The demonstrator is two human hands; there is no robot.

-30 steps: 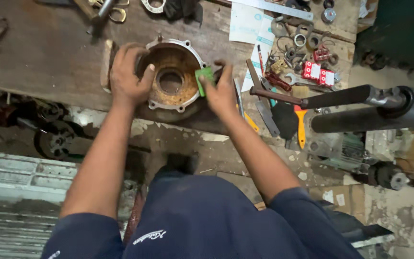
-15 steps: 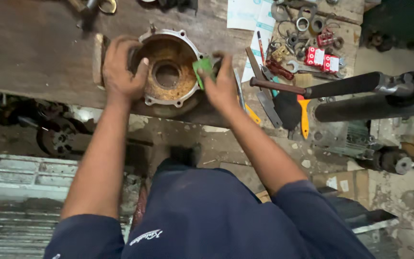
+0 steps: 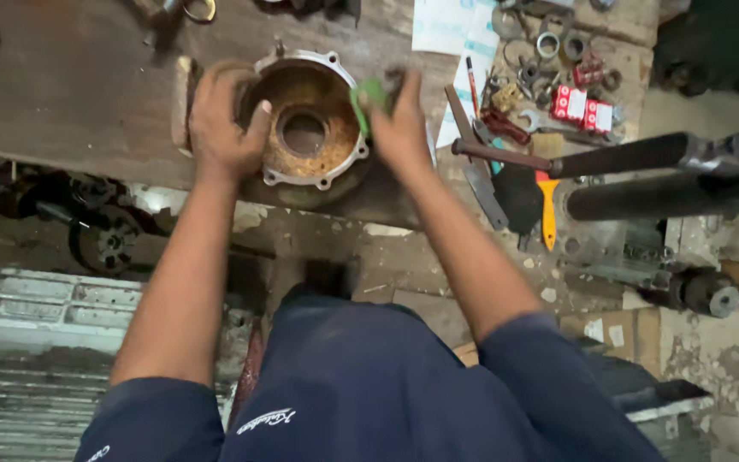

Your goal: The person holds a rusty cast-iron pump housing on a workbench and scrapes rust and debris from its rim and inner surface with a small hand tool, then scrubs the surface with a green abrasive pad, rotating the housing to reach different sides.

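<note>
A round rusty metal housing cover [image 3: 305, 128] with a centre hole and bolt lugs lies on the worn wooden workbench [image 3: 70, 94]. My left hand [image 3: 220, 120] grips its left rim, thumb over the edge. My right hand [image 3: 399, 120] presses a small green abrasive pad [image 3: 368, 96] against the inside of the right rim. The pad is partly hidden by my fingers.
To the right on the bench lie papers [image 3: 451, 30], bearings and rings [image 3: 549, 43], a small red-and-white box [image 3: 582, 107], a wrench, a yellow-handled brush [image 3: 547, 210] and two dark shafts [image 3: 669, 171]. Machine parts sit on the floor at left [image 3: 100, 244].
The view has shifted slightly, so the cover sits lower in frame. My right hand has slid the green pad a little along the right rim. My left hand still holds the cover.
</note>
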